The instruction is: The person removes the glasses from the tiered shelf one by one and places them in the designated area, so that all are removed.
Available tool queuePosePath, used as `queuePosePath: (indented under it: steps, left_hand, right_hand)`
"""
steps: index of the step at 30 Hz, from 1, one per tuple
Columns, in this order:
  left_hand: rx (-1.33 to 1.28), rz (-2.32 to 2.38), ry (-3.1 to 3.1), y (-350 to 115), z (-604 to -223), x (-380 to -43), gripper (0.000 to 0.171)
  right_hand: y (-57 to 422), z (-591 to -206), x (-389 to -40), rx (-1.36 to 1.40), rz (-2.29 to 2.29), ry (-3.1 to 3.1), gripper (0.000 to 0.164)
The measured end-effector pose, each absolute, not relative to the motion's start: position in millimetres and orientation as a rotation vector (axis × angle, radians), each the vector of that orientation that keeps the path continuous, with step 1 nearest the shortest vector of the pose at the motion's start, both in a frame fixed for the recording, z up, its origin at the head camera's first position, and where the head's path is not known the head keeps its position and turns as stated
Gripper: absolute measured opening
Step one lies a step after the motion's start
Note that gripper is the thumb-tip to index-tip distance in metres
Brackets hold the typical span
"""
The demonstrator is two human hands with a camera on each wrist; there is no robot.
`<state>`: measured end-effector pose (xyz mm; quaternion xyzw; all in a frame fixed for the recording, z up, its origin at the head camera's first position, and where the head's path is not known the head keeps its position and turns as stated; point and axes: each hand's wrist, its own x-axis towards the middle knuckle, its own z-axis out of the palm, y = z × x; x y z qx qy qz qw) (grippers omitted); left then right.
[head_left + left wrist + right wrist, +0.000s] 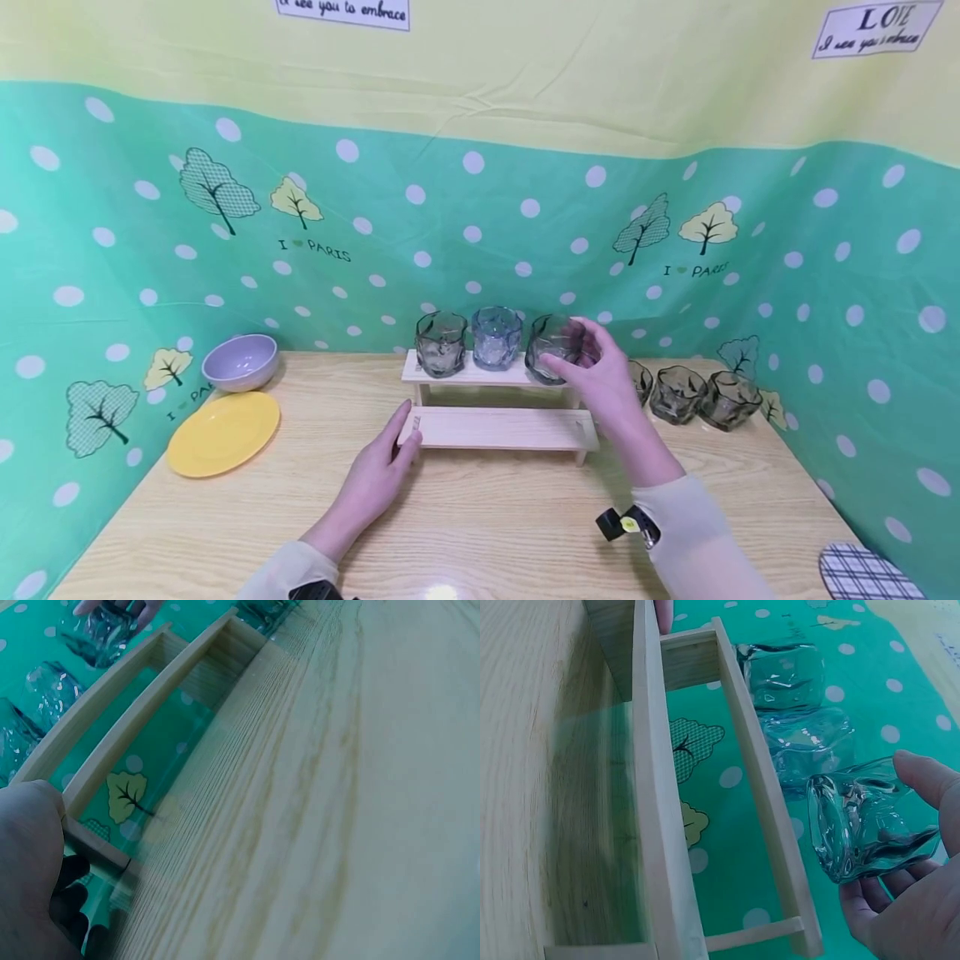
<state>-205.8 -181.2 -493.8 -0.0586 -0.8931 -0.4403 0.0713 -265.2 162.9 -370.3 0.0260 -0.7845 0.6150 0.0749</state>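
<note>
My right hand (606, 379) holds a smoky grey glass tumbler (553, 346) at the right end of the two-tier wooden rack's upper shelf. In the right wrist view the thumb and fingers grip the tumbler (874, 821) from either side, with its base toward the shelf. A blue glass tumbler (497, 339) stands mid-shelf, and another grey tumbler (441, 346) stands at the left end. My left hand (378, 475) grips the left end of the wooden rack (502, 428) at its lower shelf. In the left wrist view, fingers (69, 907) curl beside that end.
Right of the rack, several brownish glass tumblers (677, 394) stand in a row on the table (480, 525). At far left a purple bowl (242, 364) sits behind a yellow plate (223, 435). A checked cloth piece (866, 573) lies near right. A patterned curtain (472, 217) encloses the back and sides.
</note>
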Motion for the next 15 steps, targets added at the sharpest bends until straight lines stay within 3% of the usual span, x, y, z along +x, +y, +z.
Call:
queuePosePath:
  steps: [9,15]
  left_hand:
    - [-0.164,-1.323,-2.690,-181,-494,-206,0.067]
    - [-0.163,-1.315,-2.686,-181,-494,-207,0.067]
  right_hand:
    - [182,-363,-243,0.064,1.710,-2.456,0.104]
    - [197,-360,-231,0.108,1.688,-2.452,0.099]
